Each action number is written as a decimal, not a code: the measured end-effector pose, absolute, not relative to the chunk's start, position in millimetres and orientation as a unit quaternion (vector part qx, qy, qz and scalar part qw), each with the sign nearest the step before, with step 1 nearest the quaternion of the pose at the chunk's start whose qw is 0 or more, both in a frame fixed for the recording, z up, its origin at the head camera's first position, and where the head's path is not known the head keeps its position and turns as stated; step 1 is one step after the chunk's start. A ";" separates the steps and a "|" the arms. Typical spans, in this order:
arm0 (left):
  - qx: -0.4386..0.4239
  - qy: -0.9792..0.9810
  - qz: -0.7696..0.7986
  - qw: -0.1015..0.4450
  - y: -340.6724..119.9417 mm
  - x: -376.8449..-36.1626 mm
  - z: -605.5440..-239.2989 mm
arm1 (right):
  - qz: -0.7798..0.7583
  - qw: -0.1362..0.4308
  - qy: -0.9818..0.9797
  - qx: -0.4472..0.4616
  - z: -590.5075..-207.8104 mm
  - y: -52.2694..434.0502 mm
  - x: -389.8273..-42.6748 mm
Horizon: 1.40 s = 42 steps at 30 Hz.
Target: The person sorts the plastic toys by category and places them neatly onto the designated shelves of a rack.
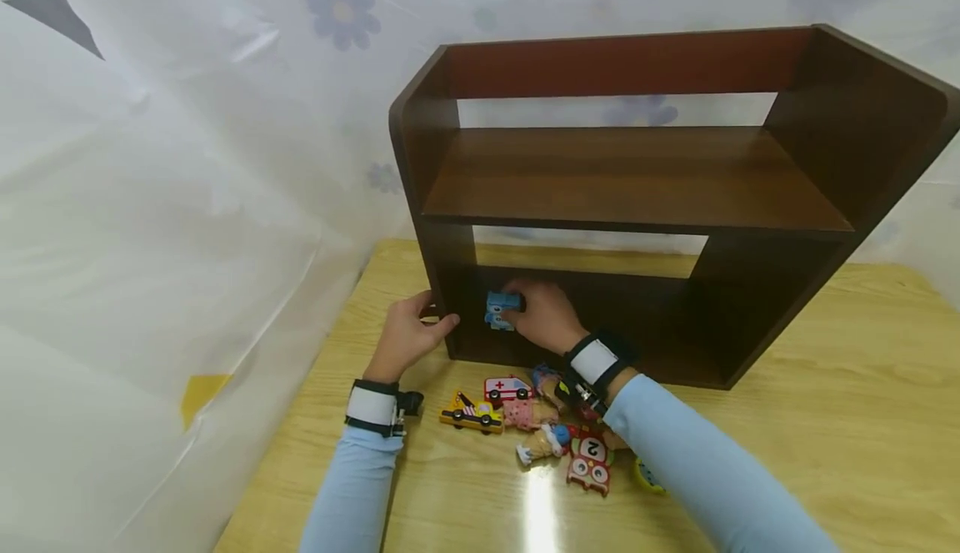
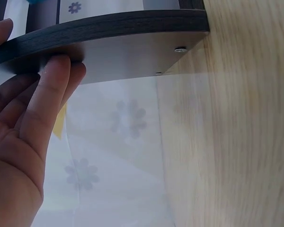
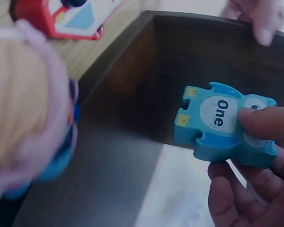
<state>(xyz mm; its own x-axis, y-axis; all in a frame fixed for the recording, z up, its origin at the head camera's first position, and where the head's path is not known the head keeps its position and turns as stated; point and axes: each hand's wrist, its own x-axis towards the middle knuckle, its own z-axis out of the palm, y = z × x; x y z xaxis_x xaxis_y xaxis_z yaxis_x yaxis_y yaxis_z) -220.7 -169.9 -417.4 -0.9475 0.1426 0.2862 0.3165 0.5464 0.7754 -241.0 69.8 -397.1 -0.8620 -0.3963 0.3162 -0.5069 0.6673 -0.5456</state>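
A dark brown wooden shelf unit (image 1: 637,178) stands on a light wood table (image 1: 862,419). My right hand (image 1: 543,315) reaches into its lower compartment and pinches a blue puzzle-piece toy (image 1: 501,309) marked "One" (image 3: 222,123) between thumb and fingers (image 3: 265,124). My left hand (image 1: 408,336) grips the shelf's left side panel (image 2: 109,28), fingers (image 2: 49,104) wrapped round its outer edge. Both wrists wear white bands with small cameras.
In front of the shelf lies a heap of small wooden toys: an ambulance (image 1: 507,388), a yellow vehicle (image 1: 471,414), a red owl piece marked 2 (image 1: 590,461) and small figures (image 1: 542,444). A white flowered sheet (image 1: 187,161) hangs close behind and to the left.
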 end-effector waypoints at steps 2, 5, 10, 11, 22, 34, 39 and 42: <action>-0.136 -0.872 -0.461 0.095 -167.9 -219.9 -418.7 | 0.313 0.083 -0.914 0.243 -400.1 63.2 -243.4; -0.142 -0.870 -0.463 0.095 -165.9 -218.8 -420.3 | 0.300 0.068 -0.921 0.238 -402.8 55.3 -246.4; -0.146 -0.868 -0.464 0.102 -165.5 -218.4 -420.1 | 0.293 0.052 -0.925 0.235 -401.7 44.7 -248.4; -0.147 -0.867 -0.464 0.103 -165.8 -218.4 -419.6 | 0.293 0.051 -0.925 0.235 -401.2 42.8 -248.4; -0.150 -0.867 -0.466 0.097 -165.8 -215.1 -418.5 | 0.295 0.013 -0.926 0.234 -412.2 35.3 -244.0; -0.166 -0.864 -0.465 0.095 -162.0 -218.6 -420.7 | 0.311 0.022 -0.924 0.221 -417.4 37.2 -241.2; -0.163 -0.866 -0.462 0.100 -168.4 -219.2 -423.2 | 0.313 0.040 -0.918 0.239 -410.6 44.0 -239.0; -0.157 -0.869 -0.458 0.103 -173.1 -220.6 -421.8 | 0.327 0.052 -0.912 0.243 -397.8 54.5 -236.9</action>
